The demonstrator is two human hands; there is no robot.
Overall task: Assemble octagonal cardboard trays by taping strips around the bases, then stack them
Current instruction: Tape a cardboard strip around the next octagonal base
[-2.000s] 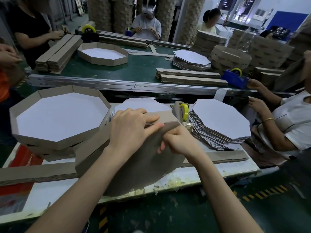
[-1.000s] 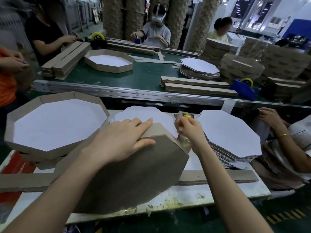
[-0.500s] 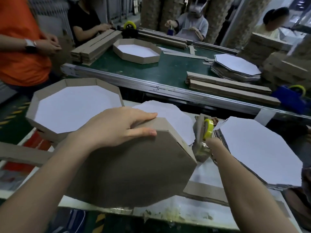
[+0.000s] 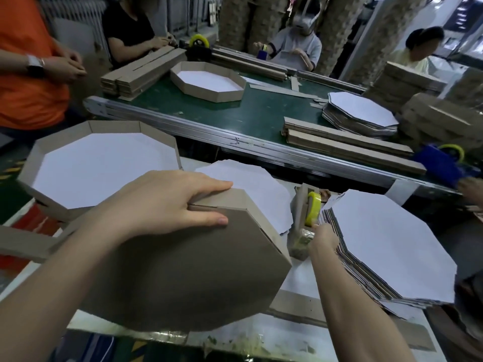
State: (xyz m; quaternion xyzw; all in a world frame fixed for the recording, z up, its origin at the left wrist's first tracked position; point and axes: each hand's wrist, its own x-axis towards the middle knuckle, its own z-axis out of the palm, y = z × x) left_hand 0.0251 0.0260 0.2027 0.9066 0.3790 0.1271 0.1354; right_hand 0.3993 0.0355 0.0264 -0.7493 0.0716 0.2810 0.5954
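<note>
worktable (image 4: 300,283), left hand (image 4: 167,202) on tray (image 4: 183,278), right hand (image 4: 322,236) at tape (image 4: 313,209)

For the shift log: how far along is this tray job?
Done: a finished tray sits at left. In hand: the left hand presses the strip onto a tilted tray while the right hand is at the tape dispenser. Left: taping that seam, stacking it, the pile of bases.

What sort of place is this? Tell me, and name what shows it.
Most likely a packaging factory's assembly line: a green conveyor belt carries a finished octagonal tray, stacks of octagonal cardboard bases and strips lie around, and several people work along it with tape dispensers.
</note>
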